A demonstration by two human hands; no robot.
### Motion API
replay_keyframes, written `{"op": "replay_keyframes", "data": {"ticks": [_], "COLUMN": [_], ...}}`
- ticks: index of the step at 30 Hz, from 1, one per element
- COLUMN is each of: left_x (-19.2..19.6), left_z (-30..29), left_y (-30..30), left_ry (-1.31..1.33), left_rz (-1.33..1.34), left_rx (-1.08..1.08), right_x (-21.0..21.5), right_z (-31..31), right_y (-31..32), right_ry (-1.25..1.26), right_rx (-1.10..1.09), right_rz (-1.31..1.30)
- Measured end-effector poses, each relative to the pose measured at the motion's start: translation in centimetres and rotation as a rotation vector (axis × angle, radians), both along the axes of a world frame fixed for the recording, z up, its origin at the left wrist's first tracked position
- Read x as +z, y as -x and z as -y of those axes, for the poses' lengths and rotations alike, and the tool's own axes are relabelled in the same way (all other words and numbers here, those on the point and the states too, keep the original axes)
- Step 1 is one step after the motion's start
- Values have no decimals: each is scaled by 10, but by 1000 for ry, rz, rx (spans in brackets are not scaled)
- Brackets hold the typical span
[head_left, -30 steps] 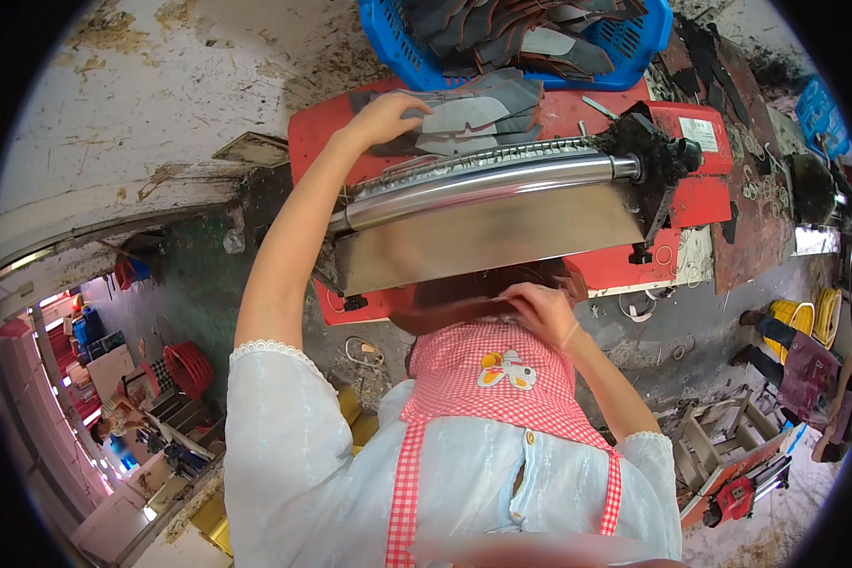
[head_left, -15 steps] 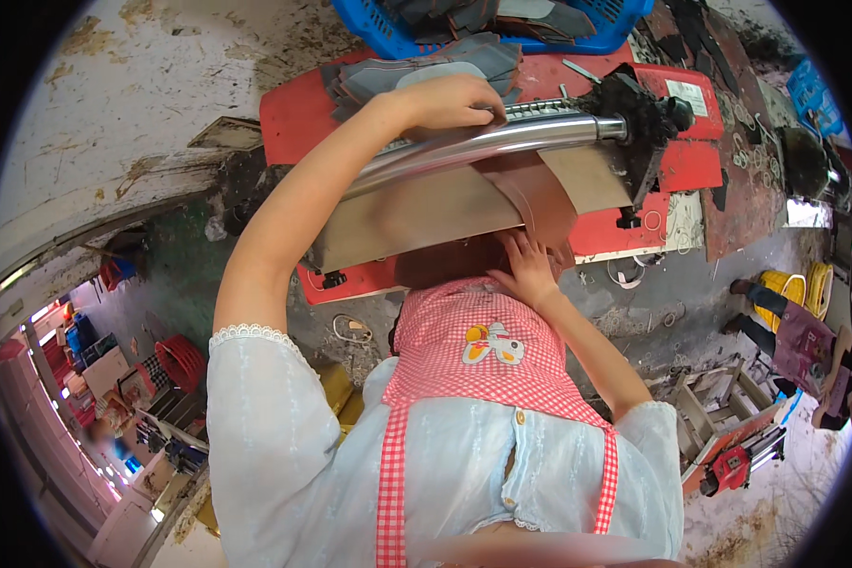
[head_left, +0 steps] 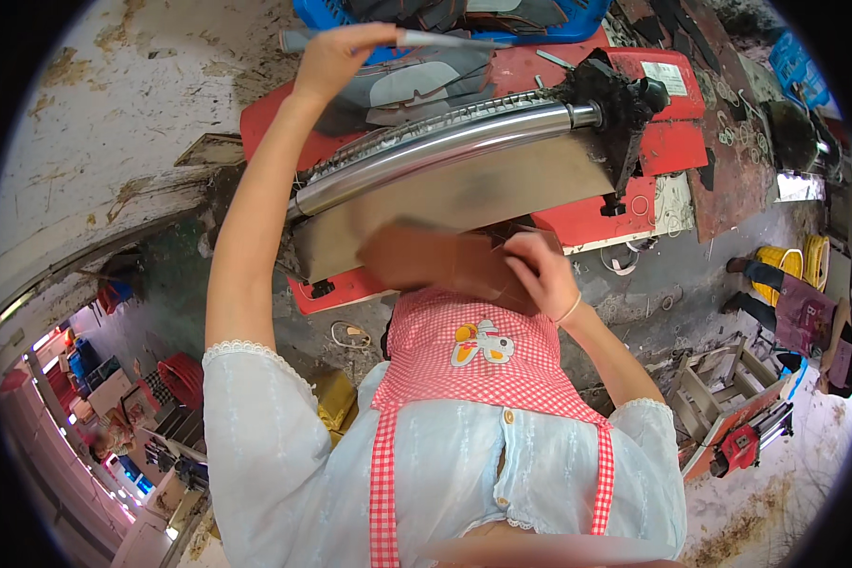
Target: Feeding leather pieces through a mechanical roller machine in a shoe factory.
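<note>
My left hand (head_left: 339, 59) is up at the far side, beyond the machine. Its fingers pinch a grey cut piece (head_left: 440, 40), seen nearly edge-on above a stack of similar grey pieces (head_left: 421, 80). Close to my apron, my right hand (head_left: 544, 273) grips the edge of a brown leather piece (head_left: 435, 260), which is blurred. Between my hands lies the red machine with a shiny metal roller (head_left: 445, 153) and a tan plate (head_left: 464, 194) sloping toward me.
A blue basket (head_left: 592, 21) holding more grey pieces stands at the far edge. A dark clamp-like mechanism (head_left: 615, 104) sits at the roller's right end. Yellow baskets (head_left: 784, 275) and a wooden frame (head_left: 729, 379) are off to the right.
My left hand has gone from the roller to the far stack and lifted a grey piece. The brown leather has come off the roller and plate toward me, with my right hand on it.
</note>
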State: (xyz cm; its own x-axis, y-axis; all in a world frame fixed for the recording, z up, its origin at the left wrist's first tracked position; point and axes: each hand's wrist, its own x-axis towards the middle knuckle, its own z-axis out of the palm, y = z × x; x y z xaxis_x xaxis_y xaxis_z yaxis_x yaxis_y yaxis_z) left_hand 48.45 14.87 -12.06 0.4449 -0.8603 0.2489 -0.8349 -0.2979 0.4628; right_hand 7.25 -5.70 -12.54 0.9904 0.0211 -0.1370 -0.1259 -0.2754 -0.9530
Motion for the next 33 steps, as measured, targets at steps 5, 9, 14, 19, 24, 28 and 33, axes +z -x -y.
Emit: {"op": "replay_keyframes", "data": {"ticks": [5, 9, 14, 19, 24, 28, 33], "left_x": [-37, -5, 10, 39, 45, 1, -46], "left_z": [6, 44, 79, 49, 14, -19, 4], "left_y": [41, 74, 69, 42, -2, -35, 22], "left_ry": [-205, -321, -330, -243, -168, 193, -246], "left_rz": [-131, -308, -321, -148, -514, -225, -261], "left_rx": [-60, -240, -336, -87, 18, 99, -3], "right_x": [38, -25, -130, -162, -63, -7, 42], "right_z": [3, -6, -26, -29, -17, -8, 4], "right_y": [-40, 9, -2, 3, 5, -7, -46], "right_ry": [454, 149, 823, 718, 100, 131, 378], "right_rx": [-358, 177, 58, 86, 206, 14, -401], "right_rz": [326, 46, -56, 208, 202, 21, 762]}}
